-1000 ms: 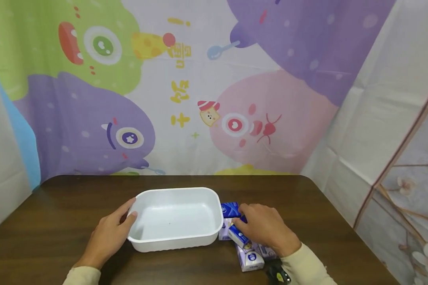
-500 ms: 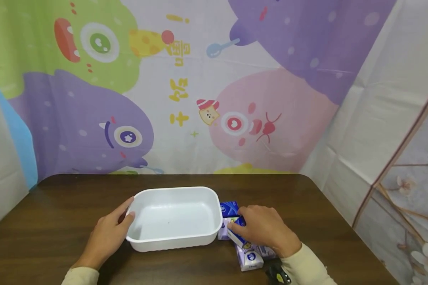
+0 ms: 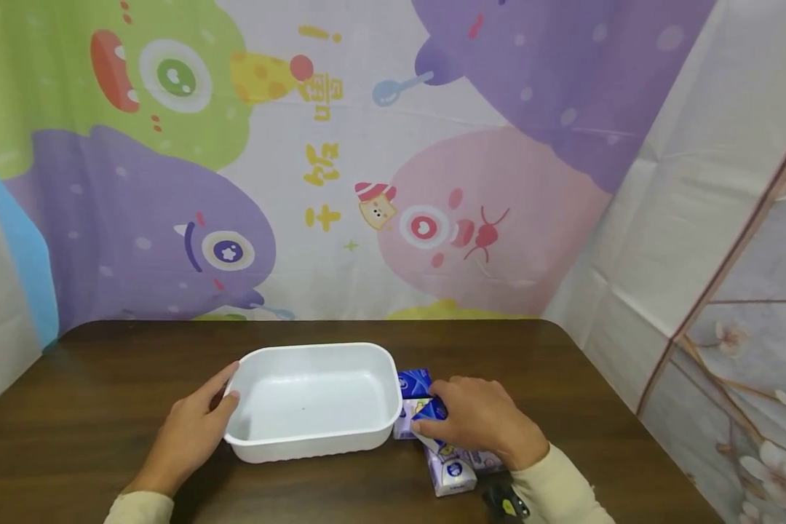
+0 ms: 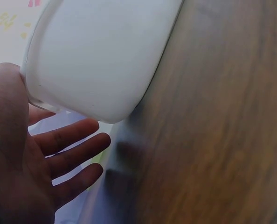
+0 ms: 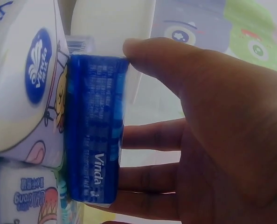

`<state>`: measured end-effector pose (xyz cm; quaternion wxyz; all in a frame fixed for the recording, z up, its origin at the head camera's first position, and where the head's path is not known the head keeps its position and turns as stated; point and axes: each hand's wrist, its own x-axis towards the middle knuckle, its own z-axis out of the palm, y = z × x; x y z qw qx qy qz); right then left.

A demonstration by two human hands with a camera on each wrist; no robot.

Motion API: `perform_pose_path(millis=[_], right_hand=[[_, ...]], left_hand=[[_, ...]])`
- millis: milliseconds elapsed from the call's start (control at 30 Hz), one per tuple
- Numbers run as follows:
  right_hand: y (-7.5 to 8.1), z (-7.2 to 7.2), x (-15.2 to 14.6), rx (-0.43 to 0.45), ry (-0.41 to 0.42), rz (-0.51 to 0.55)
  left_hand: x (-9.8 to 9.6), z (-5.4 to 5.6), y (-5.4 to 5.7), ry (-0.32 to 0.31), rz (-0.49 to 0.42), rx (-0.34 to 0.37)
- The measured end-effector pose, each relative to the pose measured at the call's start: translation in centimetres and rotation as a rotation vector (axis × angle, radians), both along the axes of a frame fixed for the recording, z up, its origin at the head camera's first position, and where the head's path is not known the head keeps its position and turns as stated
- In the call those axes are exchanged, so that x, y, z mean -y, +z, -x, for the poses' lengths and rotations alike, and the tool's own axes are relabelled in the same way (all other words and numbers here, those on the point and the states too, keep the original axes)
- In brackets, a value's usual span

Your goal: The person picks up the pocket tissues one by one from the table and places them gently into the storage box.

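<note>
A white rectangular plastic basin (image 3: 314,445) stands on the table, its inside bare. My left hand (image 3: 186,437) pinches its left rim between thumb and index finger; in the left wrist view the other fingers spread loosely below the basin (image 4: 96,60). On the right side, my right hand (image 3: 487,422) holds a blue Vinda tissue pack (image 5: 96,126) by its edges, thumb on one end and fingers along the side. Beside that pack lie lilac-and-white tissue packs (image 3: 450,471), and another blue tissue pack (image 3: 414,383) lies behind, against the basin's right side.
The dark wooden table (image 3: 314,491) ends at a cartoon-print curtain (image 3: 314,284) behind. A pale flowered cloth (image 3: 747,378) hangs along the right side. Close to the right sleeve lies a black object (image 3: 506,501), partly covered.
The tissue pack under my right hand has turned and shifted slightly, with the thumb now further over it. My left hand stays on the basin rim. The whole view has drifted a little.
</note>
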<state>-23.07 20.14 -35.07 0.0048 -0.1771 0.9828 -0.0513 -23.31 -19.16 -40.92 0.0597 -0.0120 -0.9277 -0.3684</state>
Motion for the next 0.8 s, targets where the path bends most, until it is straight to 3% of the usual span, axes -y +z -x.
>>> perform_pose_path(millis=[267, 800], right_hand=[[-0.28, -0.42, -0.21, 0.001, 0.005, 0.004], [-0.24, 0.35, -0.17, -0.028, -0.011, -0.002]], left_hand=[[-0.37, 0.06, -0.6, 0.001, -0.033, 0.012], [0.02, 0.16, -0.24, 0.01, -0.07, -0.012]])
